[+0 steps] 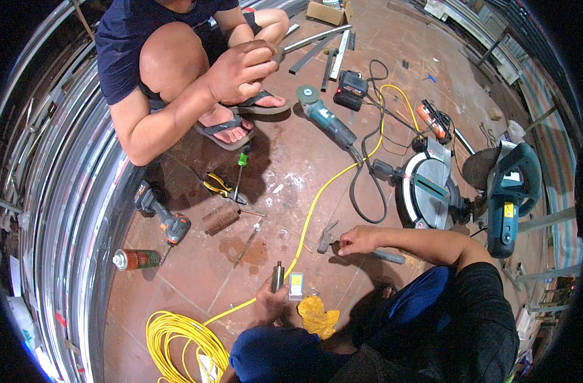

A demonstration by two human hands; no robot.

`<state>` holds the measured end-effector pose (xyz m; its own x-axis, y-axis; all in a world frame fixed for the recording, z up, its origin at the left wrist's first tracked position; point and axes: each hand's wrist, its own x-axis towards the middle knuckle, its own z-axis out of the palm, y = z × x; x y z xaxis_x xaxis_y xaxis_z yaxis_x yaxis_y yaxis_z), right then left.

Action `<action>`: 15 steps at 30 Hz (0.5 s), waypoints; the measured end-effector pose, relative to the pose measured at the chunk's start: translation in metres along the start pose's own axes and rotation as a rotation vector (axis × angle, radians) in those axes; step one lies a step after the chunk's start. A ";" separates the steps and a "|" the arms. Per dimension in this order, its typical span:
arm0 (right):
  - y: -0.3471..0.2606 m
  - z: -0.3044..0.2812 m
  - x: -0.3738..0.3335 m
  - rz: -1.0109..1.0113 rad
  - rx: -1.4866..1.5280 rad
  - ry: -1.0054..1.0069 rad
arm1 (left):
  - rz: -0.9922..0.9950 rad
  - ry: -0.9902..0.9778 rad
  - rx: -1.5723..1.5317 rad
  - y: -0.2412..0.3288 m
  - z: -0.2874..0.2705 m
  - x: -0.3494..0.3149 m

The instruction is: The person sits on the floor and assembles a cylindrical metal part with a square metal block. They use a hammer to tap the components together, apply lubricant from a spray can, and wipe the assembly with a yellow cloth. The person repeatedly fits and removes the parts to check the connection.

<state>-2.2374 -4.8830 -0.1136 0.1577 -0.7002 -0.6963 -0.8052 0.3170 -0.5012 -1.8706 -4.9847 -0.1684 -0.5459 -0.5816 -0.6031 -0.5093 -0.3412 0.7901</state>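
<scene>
My left hand (270,304) is closed around a short dark metal cylinder (278,278) with a narrower tip pointing up. Beside it are a small clear box with a yellow label (296,286) and a crumpled orange-yellow cloth (318,317). Further right, my right hand (359,240) has its fingers closed on a hammer (389,256), close behind its head. The hammer is at floor level, its handle stretching right under my forearm. A yellow cord (310,220) runs past my left hand to a coil (170,345) at the lower left.
Across from me another person (170,70) squats, holding something small. A cordless drill (164,214), spray can (136,259), pliers (217,184), screwdriver (241,167) and rusty brown block (221,219) lie left. An angle grinder (326,118) and a mitre saw (432,185) stand ahead and right.
</scene>
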 end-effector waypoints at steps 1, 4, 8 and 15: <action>0.000 0.001 -0.001 -0.001 0.000 0.000 | -0.074 -0.026 -0.007 0.004 -0.001 -0.003; 0.000 0.001 -0.001 -0.011 0.000 0.012 | -0.059 -0.007 0.058 0.017 0.002 -0.013; 0.001 0.001 0.001 -0.032 0.006 0.040 | 0.051 0.028 0.005 0.023 0.007 -0.020; 0.001 -0.001 0.001 -0.029 -0.007 0.033 | 0.053 0.116 0.096 0.008 0.007 -0.015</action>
<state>-2.2381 -4.8840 -0.1141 0.1620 -0.7300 -0.6639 -0.8043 0.2921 -0.5175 -1.8707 -4.9731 -0.1539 -0.4960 -0.6803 -0.5396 -0.5457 -0.2391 0.8031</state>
